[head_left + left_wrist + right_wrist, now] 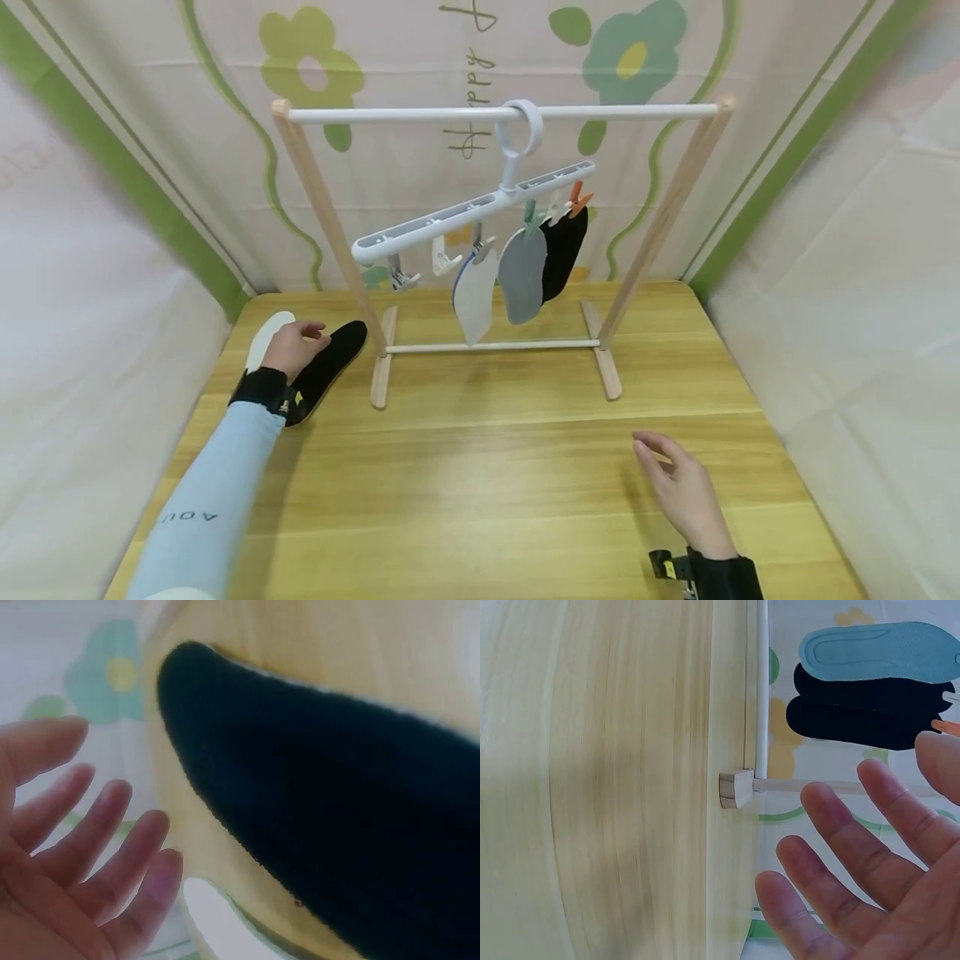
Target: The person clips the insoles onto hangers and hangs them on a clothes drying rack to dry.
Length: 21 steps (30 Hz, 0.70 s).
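The left hand (294, 346) is laid, fingers loose, over the black insole (330, 367) and white insole (268, 337) at the table's (487, 467) left, gripping nothing, while the right hand (678, 492) is held open and empty before the rack (495, 112) with three insoles clipped to its hanger (472, 212).

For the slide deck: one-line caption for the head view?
Left hand over black insole on table; right hand open.

In the head view the left hand (294, 348) covers the middle of the black insole (327, 369) and the near end of the white insole (268, 337). The left wrist view is blurred; the black insole, just beyond the fingertips (154, 825), runs off the right edge. The right hand (681, 492) shows only partly in its wrist view.
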Tool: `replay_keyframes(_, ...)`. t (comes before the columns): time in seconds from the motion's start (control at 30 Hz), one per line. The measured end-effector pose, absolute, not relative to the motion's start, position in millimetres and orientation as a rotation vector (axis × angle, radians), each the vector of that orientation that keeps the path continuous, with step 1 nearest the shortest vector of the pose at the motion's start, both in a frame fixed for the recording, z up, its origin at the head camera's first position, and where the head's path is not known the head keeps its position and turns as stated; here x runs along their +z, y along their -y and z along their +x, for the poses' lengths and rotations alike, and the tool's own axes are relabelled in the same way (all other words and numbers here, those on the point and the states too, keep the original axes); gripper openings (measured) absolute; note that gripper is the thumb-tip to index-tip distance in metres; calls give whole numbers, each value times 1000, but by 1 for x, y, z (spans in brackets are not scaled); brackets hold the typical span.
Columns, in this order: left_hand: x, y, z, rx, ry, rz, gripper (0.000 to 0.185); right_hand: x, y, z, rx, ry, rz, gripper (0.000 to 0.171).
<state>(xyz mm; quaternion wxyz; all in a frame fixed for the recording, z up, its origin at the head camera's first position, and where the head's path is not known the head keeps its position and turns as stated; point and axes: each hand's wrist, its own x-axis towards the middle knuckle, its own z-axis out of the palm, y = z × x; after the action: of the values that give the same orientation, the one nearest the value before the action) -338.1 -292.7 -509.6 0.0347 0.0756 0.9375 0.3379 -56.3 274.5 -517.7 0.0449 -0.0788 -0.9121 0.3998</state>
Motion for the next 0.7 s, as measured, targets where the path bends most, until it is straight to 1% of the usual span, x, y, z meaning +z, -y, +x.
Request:
replay_keyframes(0.2,-513,291,-359,913,-2823,211,54,-517,-274,-54,1248,2788,-276,51)
replay_keyframes(0.4,-520,289,-374,753,-2808,238,59,-517,-275,-52,1257,2776,-290,50)
replay_keyframes(0.57,-530,290,-375,632,-2832,282,62,-517,-276,-49,1254,2766,-283,48)
replay_keyframes(0.7,-538,290,-374,602,-2858,291,62,-517,-277,-47,1243,2768,-287,48)
